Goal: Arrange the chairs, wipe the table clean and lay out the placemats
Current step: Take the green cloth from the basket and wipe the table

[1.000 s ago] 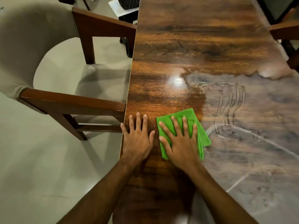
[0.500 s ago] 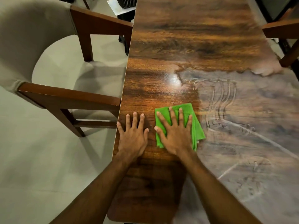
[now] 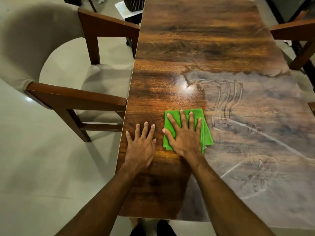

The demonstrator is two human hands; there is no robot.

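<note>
Left bare forearm (image 3: 105, 193) and right bare forearm (image 3: 219, 188) both reach forward from the bottom edge, converging slightly toward the hands. Left hand (image 3: 140, 147): flat, palm down, fingers (image 3: 146, 129) straight and spread, thumb out to the right, resting directly on the glossy brown wood-grain tabletop (image 3: 187, 40) near its left edge. Right hand (image 3: 185, 137): flat, palm down, fingers splayed, pressing on a folded bright green cloth (image 3: 207, 137), thumb pointing left. Hands sit side by side, close but apart, right one slightly further forward.
</note>
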